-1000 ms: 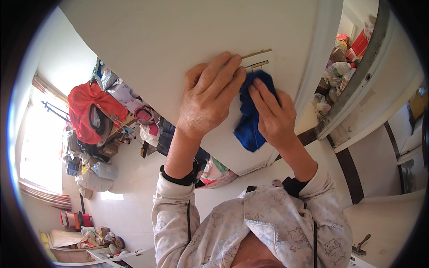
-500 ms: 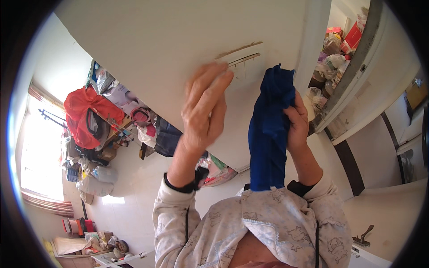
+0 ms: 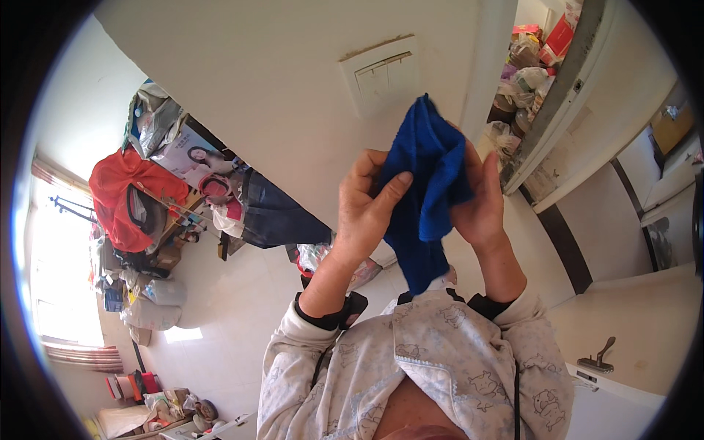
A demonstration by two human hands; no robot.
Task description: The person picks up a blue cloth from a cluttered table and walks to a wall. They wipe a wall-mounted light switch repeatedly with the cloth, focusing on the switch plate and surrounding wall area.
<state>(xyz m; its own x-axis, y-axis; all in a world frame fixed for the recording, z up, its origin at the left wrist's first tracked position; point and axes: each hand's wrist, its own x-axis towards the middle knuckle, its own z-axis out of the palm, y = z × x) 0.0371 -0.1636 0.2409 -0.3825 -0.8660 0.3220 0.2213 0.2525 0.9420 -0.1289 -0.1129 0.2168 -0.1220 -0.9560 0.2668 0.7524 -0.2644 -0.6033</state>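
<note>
A blue cloth (image 3: 425,191) hangs bunched and folded between my two hands, in front of the light switch (image 3: 380,71) on the pale wall. My left hand (image 3: 370,198) grips its left edge, the thumb pressed on the front and the fingers curled behind. On the other side, my right hand (image 3: 480,202) cups the cloth's right edge, with part of its fingers hidden by the fabric. The lower end of the cloth dangles in a point above my jacket front (image 3: 433,330).
To the right is a doorway with a door (image 3: 587,125), and several plastic bags (image 3: 526,81) are piled beyond it. At the left, a red bag (image 3: 125,198) and other clutter line the wall by a bright window (image 3: 70,264). A door handle (image 3: 600,356) shows at lower right.
My left hand has moved right and down from the wall and taken hold of the cloth. The long hanging cloth is now folded and bunched, and the light switch shows more fully.
</note>
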